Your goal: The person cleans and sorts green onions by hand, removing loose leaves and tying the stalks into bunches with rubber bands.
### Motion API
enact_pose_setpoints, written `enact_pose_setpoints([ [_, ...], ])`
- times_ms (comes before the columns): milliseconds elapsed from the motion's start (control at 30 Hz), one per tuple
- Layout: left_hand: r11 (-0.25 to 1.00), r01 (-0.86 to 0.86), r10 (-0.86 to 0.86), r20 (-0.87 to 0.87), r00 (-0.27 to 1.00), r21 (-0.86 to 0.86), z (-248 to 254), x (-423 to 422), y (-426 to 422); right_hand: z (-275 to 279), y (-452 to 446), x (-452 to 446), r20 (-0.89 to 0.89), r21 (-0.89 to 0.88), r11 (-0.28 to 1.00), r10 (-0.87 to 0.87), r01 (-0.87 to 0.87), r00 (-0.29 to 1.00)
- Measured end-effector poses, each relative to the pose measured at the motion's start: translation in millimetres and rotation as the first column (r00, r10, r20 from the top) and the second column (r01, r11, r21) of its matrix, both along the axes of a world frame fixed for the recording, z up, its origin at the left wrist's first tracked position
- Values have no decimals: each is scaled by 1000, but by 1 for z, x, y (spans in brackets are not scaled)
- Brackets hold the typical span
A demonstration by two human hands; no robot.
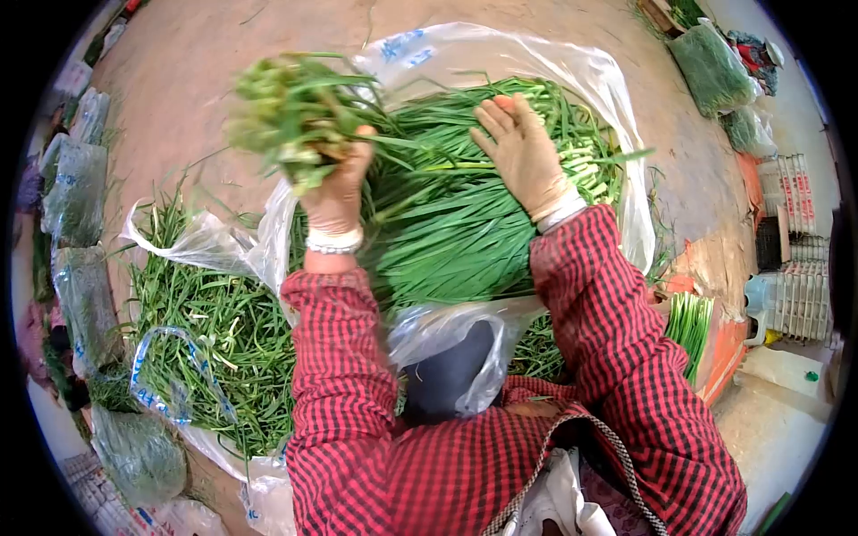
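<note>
My left hand (336,188), in a pale thin glove, is closed round a bunch of garlic chives (290,107). The bunch is blurred, lifted above the left side of a large heap of garlic chives (456,241). That heap lies in an open clear plastic bag (617,80), its long leaves mostly side by side and whitish stems toward the right. On the heap's upper right, my gloved right hand (523,156) lies flat with fingers stretched out and apart. Something orange shows at one of its fingertips.
Loose, tangled green leaves (214,330) lie at left around crumpled plastic. A neat chive bundle (688,326) stands at right. Filled plastic bags (80,188) line the left wall; a stuffed green bag (712,70) and white crates (795,304) are at right.
</note>
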State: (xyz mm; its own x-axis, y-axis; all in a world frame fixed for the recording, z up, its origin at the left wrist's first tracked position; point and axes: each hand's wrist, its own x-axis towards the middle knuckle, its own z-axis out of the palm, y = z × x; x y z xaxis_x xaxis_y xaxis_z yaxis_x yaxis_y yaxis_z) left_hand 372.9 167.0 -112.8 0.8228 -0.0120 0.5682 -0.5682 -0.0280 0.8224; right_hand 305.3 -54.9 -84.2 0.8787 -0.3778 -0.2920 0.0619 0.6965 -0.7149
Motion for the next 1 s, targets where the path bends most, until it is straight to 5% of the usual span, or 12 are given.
enact_pose_setpoints([
  [67, 965, -145, 148, -1, 989, -219, 23, 7, 21, -8, -7, 3, 6, -110, 992, 55, -54, 998],
  [267, 811, -125, 12, -199, 980, -571, 116, -22, 133, -11, -5, 10, -2, -226, 960, 167, -164, 986],
  [333, 769, -92, 9, -133, 991, -632, 163, -45, 151, 1, 1, 8, -72, -263, 947, 171, -184, 983],
  [433, 850, -287, 368, 110, 923, -442, 183, -67, 140, 67, 18, -20, -22, -549, 806, 248, -219, 969],
  [500, 864, 177, -44, 280, 959, -471, 182, -65, 132, 131, 27, -55, 112, -662, 728, 334, -180, 936],
  [567, 827, 194, -132, 153, 979, -528, 190, -83, 85, 181, 32, -94, 212, -869, 492, 475, -58, 854],
  [600, 709, 360, -392, 85, 916, -606, 196, -93, 57, 205, 39, -114, 246, -936, 347, 519, 62, 819],
  [633, 622, 436, -515, 80, 853, -650, 197, -103, 30, 219, 67, -135, 246, -969, 117, 379, 217, 892],
  [733, 131, 658, -690, 408, 597, -741, 189, -135, -68, 220, 76, -176, 183, -905, -266, 457, 330, 870],
  [800, -274, 701, -628, 675, 387, -658, 179, -164, -125, 194, 50, -213, 288, -945, -63, 304, 321, 908],
  [900, 9, 18, -953, -3, 303, -1000, 178, -248, -135, 177, 1, -304, -109, -966, 218, 163, -143, 981],
  [1000, -6, -101, -998, 13, -65, -995, 121, -312, -169, 179, -34, -364, -660, -658, 450, 43, -604, 750],
])
